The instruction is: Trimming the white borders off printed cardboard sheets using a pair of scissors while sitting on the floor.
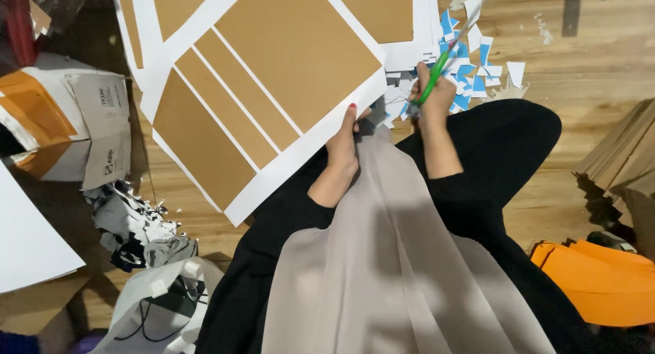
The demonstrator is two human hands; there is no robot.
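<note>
Scissors with green plastic handles [437, 71] are sitting in the right hand [431, 98], fingers curled tight through the loops, thin blades pointing up and away toward the top right. The left hand [343, 144] is pinching the near edge of the big white sheet printed with brown rectangular panels [273, 81], thumb on top, fingers closed underneath and out of sight. That sheet is lying tilted across the floor ahead of the knees, its lower corner reaching down past the left forearm.

Blade tips are hard to make out against the litter, and whether they are biting into anything I cannot tell. The sheet is running off the top of the frame.

Small blue and white paper offcuts [471, 74] are scattered just beyond the right hand on the pale wooden plank floor [587, 74]. The person is sitting low, black sleeves and trousers showing, a grey cloth [382, 258] draped down the lap. A white cardboard box with orange sides [61, 122] is standing at the left, crumpled paper scraps [136, 224] near it, an orange bag [600, 279] at the lower right.
</note>
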